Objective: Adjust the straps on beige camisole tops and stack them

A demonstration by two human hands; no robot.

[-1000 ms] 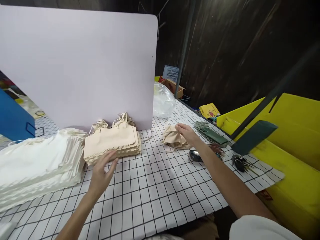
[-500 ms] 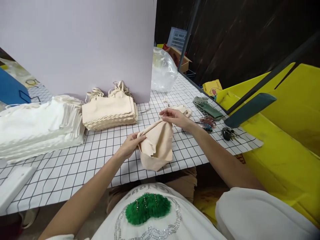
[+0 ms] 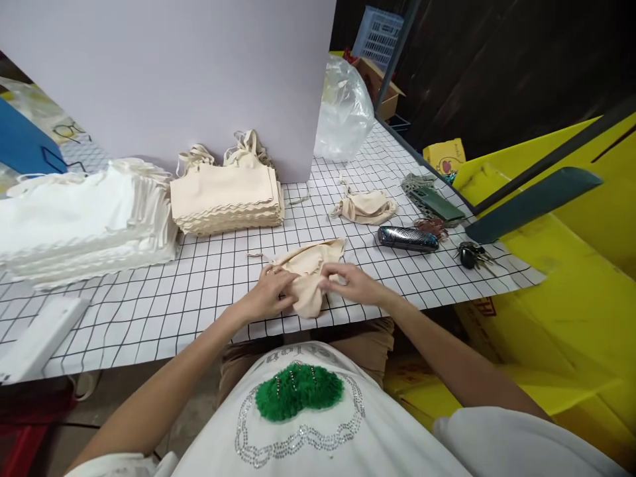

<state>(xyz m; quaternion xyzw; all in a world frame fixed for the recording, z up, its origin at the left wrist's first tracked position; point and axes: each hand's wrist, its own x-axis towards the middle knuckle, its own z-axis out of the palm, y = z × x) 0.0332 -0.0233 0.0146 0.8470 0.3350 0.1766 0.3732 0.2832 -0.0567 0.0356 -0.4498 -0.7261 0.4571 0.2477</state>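
A small beige cloth pouch lies crumpled near the table's front edge, a short cord showing at its upper left. My left hand grips its left side, thumb and fingers closed on the fabric. From the right, my right hand pinches the pouch's lower right part with bent fingers. Farther back on the table rests another beige drawstring pouch, gathered at its neck. A neat stack of flat beige pouches stands behind my left hand, cords bunched on top.
White cloth bags are piled at the left, behind a white bar-shaped object. To the right lie a dark patterned case, keys and a green phone-like object. A pale panel rises behind the stacks.
The pouch has gone from being held up and spread to lying lower and crumpled on the table. My right hand has come down closer to my left hand. The view has shifted.
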